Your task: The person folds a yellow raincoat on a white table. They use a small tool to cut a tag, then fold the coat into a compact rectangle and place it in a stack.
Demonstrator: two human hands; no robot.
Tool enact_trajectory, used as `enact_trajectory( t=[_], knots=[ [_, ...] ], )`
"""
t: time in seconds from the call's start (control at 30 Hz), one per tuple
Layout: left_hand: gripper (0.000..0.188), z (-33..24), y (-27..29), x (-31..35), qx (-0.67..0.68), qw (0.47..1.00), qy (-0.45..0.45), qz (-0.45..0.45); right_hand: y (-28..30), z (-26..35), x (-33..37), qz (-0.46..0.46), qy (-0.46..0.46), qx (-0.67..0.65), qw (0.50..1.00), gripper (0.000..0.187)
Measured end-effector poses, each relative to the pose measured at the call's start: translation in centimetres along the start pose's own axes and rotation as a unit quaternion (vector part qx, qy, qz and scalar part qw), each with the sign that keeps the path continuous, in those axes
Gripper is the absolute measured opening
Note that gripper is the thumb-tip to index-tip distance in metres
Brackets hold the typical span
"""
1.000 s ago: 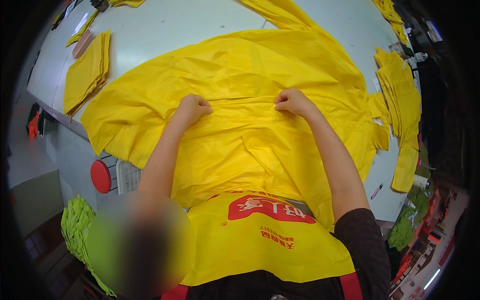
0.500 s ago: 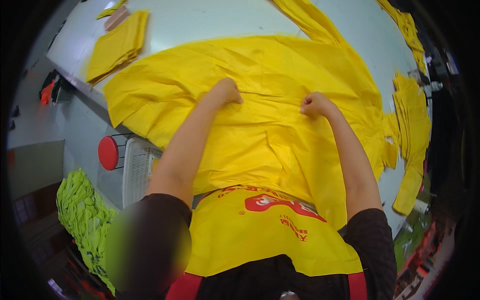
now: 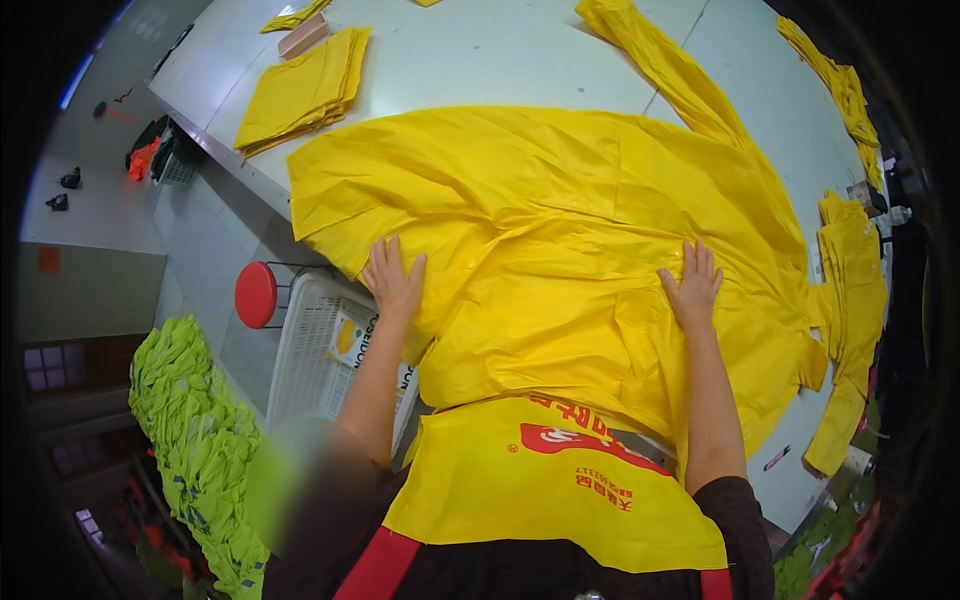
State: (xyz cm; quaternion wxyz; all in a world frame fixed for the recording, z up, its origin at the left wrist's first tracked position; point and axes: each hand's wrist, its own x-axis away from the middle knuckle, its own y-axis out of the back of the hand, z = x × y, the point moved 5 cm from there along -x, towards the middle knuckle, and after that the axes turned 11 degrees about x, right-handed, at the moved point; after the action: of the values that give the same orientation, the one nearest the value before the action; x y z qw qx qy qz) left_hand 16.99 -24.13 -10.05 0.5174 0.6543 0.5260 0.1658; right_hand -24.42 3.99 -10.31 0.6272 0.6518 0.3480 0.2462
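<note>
While the yellow apron (image 3: pixel 560 490) fills 6 o'clock from the cloth's middle, a pen (image 3: pixel 776 458) lies on the pale table (image 3: pixel 500 50) between 4 and 5. At 8 stands a white basket (image 3: pixel 285 375) with printed packets inside, partly blocked from view by the left forearm; beyond it, also near 8, is a heap of lime-green cloth (image 3: pixel 190 430). A round red stool (image 3: pixel 255 295) sits just below 9, beside the basket. The large yellow cloth (image 3: pixel 560 220) spreads creased across the table's near side. At its 9, the left hand (image 3: pixel 396 285) rests open, fingers spread; at its 3, the right hand (image 3: pixel 695 285) lies equally open, palm down. Neither grips anything. Farther out, yellow pieces (image 3: pixel 850 300) are piled at 3, and a folded yellow stack (image 3: pixel 305 85) lies at 10, a pinkish box (image 3: pixel 303 36) just behind it.
</note>
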Motion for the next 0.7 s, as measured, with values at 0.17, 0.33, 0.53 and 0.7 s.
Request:
enact_trajectory(
  t=[0.17,0.33,0.53,0.7],
  knots=[
    [0.060,-3.7,-3.1,-3.0,0.014,0.998,-0.039,0.048,-1.7,-7.1,-0.4,-0.014,-0.012,0.008,1.000,0.069],
    [0.052,-10.0,-5.5,-5.8,0.124,0.985,-0.117,0.016,-3.4,-15.8,-0.4,0.044,-0.065,0.035,0.996,0.070],
    [0.043,-12.3,-11.6,-9.6,0.426,0.798,0.338,0.260,-1.9,-14.6,-2.1,0.004,-0.029,0.024,0.999,0.059],
    [0.030,-15.7,-12.2,-11.3,0.589,0.659,0.412,0.220,5.2,0.1,-5.5,-0.174,0.149,-0.188,0.955,0.046]
  ],
)
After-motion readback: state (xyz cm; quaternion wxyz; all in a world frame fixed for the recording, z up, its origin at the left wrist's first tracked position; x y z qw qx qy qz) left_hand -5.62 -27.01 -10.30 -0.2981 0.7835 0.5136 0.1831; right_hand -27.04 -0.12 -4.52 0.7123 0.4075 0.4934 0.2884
